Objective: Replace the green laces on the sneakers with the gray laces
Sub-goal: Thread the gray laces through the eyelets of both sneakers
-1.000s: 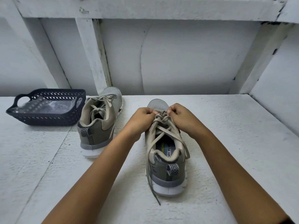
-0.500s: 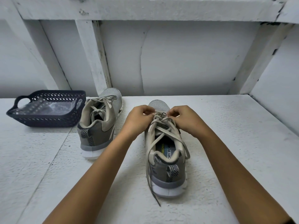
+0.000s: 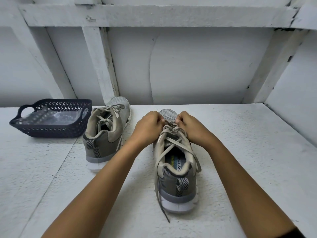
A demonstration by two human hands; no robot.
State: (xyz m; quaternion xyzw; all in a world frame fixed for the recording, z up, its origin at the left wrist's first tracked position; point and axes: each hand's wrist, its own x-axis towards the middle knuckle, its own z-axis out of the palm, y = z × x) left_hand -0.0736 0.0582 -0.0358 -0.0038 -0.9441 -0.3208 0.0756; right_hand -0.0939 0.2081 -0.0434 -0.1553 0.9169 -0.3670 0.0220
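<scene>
Pinching the lace (image 3: 171, 130) at the toe-end eyelets of the near sneaker (image 3: 176, 179) on the desk (image 3: 248, 152), left hand (image 3: 147, 125) and right hand (image 3: 191, 126) both curled; scarcely moved since a second ago, probably still working that lowest crossing.

both bare forearms rise from the lower edge of the frame and converge toward the centre. the left hand (image 3: 147, 124) and the right hand (image 3: 192, 125) sit side by side just above mid-frame, backs toward the camera, a small gap between them. each hand's fingers are curled under, fingertips pinching the lace (image 3: 172, 130). a dark sleeve (image 3: 299, 233) edge shows on the right arm in the lower right corner.
</scene>
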